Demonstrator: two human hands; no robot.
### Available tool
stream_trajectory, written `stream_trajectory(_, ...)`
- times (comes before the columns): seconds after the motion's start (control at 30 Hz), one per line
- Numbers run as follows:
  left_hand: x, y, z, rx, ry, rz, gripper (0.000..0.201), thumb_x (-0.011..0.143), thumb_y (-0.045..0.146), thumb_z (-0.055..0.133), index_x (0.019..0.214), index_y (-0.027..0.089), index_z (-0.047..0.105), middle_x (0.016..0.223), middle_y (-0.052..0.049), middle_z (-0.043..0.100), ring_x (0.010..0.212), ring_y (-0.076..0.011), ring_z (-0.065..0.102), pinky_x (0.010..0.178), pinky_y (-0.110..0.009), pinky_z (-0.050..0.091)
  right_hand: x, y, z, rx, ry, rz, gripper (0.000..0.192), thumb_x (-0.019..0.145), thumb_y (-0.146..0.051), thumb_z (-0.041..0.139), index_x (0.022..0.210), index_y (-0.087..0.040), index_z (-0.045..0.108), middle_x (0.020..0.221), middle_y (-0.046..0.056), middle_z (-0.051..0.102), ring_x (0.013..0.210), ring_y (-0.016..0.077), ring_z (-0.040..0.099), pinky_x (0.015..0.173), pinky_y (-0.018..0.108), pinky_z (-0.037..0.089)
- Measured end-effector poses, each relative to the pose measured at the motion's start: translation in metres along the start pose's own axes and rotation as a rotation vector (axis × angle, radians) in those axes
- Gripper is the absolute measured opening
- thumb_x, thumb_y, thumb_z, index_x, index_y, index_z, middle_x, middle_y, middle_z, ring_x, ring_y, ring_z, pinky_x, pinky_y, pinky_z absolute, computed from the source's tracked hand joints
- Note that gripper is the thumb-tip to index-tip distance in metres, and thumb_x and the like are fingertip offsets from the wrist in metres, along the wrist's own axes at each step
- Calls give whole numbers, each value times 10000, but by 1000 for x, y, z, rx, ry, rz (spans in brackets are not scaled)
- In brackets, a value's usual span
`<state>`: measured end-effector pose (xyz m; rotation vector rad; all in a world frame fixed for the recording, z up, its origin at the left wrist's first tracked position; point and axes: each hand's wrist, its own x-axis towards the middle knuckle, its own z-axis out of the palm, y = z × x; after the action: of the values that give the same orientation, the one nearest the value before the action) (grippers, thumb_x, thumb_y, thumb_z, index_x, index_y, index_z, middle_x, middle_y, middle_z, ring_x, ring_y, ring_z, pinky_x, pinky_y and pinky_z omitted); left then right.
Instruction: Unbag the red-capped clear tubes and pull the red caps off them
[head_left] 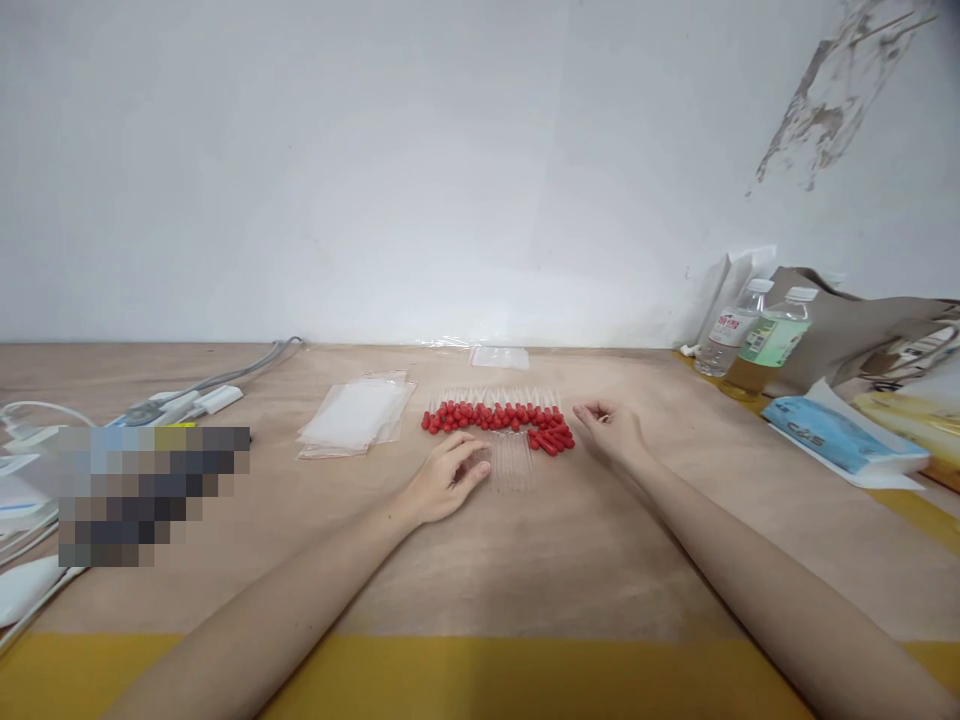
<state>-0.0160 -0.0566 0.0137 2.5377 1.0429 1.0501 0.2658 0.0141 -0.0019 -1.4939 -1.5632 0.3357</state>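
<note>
I have both hands out over the table point(480, 580), either side of a row of droppers point(496, 415), thin clear tubes with red rubber bulbs, laid side by side with the bulbs toward me and the tips toward the wall. A second small bunch point(551, 440) lies just right of centre, its red bulbs heaped a little untidily.

My left hand point(444, 482) rests palm down on the table, fingers loosely curled, its fingertips touching the near end of a few clear tubes point(512, 462) that lie in front of the row. Its grip has closed on nothing. My right hand point(611, 428) sits just beside the heaped bulbs, fingers bent in a relaxed, half-open curl; I see nothing held in it either.

I judge these droppers to be very light and prone to rolling. The tubes look thin and slippery, possibly brittle, so I would pinch at the rubber bulb, which is soft and grippy, rather than the bare stem.

Left of the row lies a stack of clear plastic bags point(356, 415), and another small bag point(499, 356) sits near the wall. Cables and a white plug point(217, 398) trail off to the far left. Two bottles point(754, 335) and a brown paper bag point(862, 320) stand at the right.
</note>
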Motion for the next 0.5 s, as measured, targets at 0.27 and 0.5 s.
stream_trajectory(0.27, 1, -3, -1, 31, -38, 36, 240, 826, 228, 460, 1044, 164, 536, 994, -76, 515, 858, -152, 515, 733, -281, 456, 25, -21, 7, -132, -265, 262, 379, 557, -530, 624, 512, -158, 569, 481, -5, 553, 442, 98, 457, 411, 208, 297)
stream_trajectory(0.5, 1, -2, -1, 46, -60, 48, 214, 830, 231, 447, 1004, 163, 552, 982, -84, 518, 898, -168, 513, 789, -308, 451, 25, -28, 9, -93, -272, 364, 282, 561, -391, 649, 478, -139, 554, 445, -13, 514, 425, 83, 433, 397, 197, 295)
